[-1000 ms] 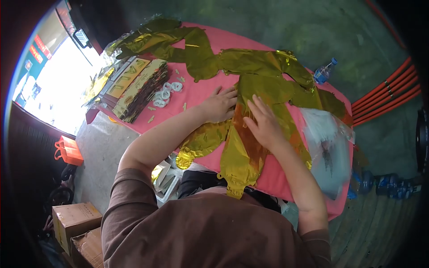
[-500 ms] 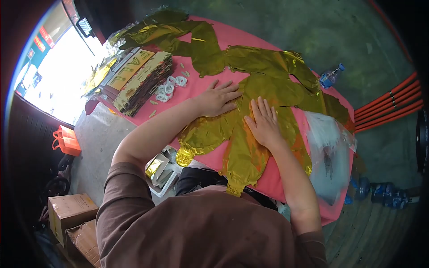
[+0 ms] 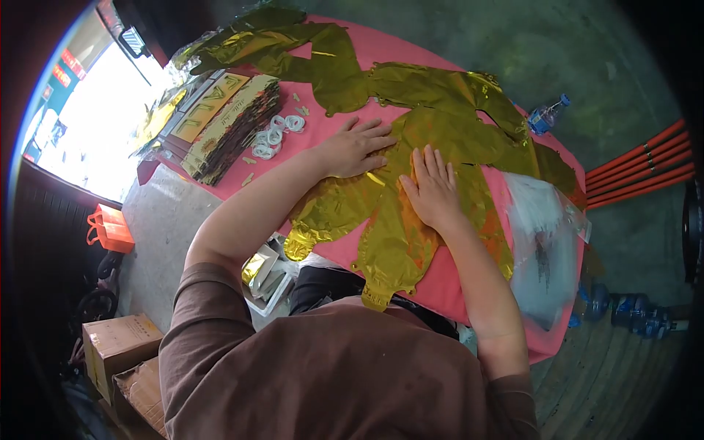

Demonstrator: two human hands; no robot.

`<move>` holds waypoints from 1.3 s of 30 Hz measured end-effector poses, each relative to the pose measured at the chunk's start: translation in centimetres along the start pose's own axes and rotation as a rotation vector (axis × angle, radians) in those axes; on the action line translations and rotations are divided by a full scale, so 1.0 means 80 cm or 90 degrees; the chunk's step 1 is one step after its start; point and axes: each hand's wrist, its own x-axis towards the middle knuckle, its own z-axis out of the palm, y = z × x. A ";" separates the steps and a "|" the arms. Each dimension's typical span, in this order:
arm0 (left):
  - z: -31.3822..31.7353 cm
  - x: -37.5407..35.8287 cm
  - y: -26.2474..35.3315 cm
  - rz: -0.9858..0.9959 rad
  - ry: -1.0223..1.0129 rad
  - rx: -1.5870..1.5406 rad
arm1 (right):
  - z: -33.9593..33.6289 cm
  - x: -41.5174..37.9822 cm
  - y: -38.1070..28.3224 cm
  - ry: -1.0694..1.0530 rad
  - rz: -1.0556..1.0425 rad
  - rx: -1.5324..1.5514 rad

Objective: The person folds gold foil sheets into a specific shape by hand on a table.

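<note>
Flat gold foil balloons [image 3: 440, 136] lie spread over a pink-covered table [image 3: 352, 246]. My left hand [image 3: 357, 149] rests palm down on the foil's left part, fingers extended. Further right, my right hand [image 3: 431, 188] lies flat on the same foil with its fingers pointing away from me. Neither hand grips anything. Gold lobes with crinkled tabs hang toward my body at the near edge. Beside my left forearm are several white ribbon rolls [image 3: 274, 137] and a stack of printed cards or packets [image 3: 231, 125].
Clear plastic bags [image 3: 541, 253] lie at the table's right side. A water bottle [image 3: 548, 115] is beyond the far right edge. Cardboard boxes [image 3: 121, 343], an orange bag [image 3: 111, 229] and a white bin [image 3: 273, 293] are below left. Orange poles [image 3: 638, 165] stretch in from the right.
The near part of the foil has shifted slightly and its lower tab sits a little higher in view. Both hands remain flat in nearly the same place.
</note>
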 end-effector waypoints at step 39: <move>0.001 0.000 0.000 -0.003 -0.021 0.013 | -0.003 -0.008 -0.011 -0.020 0.011 0.017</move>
